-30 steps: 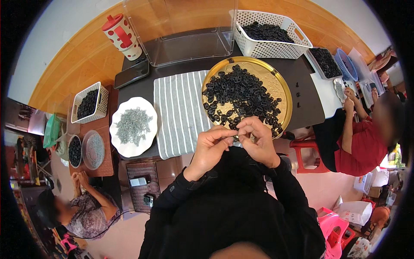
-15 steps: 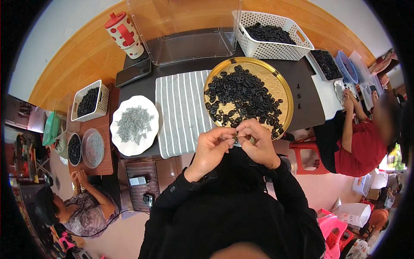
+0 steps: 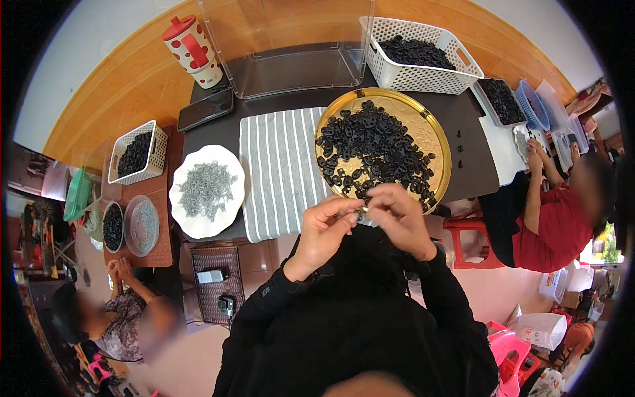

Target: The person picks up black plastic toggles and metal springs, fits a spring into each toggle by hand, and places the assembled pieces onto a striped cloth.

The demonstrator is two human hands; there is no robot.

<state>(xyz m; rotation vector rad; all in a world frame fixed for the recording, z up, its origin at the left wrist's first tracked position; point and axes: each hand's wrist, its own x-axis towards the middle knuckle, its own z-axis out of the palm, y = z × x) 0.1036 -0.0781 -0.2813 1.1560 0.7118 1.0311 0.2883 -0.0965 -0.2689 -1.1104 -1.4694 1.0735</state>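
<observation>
My left hand (image 3: 325,228) is closed in a pinch over the table's near edge. A tiny piece shows at its fingertips, too small to name. My right hand (image 3: 402,221) is close beside it with fingers bent, smeared by motion; whether it grips anything cannot be made out. Just beyond both hands stands a round gold tray (image 3: 433,142). Heaped on it are small black oval plastic parts with holes (image 3: 370,135). Left of my hands lies a grey-and-white striped cloth (image 3: 281,172). Farther left, a white scalloped plate (image 3: 188,225) bears a pile of small silvery pieces (image 3: 208,188).
A white basket (image 3: 423,79) of black parts and a clear plastic box (image 3: 291,79) stand at the back. At back left are a phone (image 3: 206,109) and a red-dotted tumbler (image 3: 195,56). People sit at both sides, one in a red shirt (image 3: 555,228). A red stool (image 3: 473,241) stands right.
My right hand has shifted slightly up and right, its fingertips parting a little from the left hand's. My left hand keeps its pinch in nearly the same place.
</observation>
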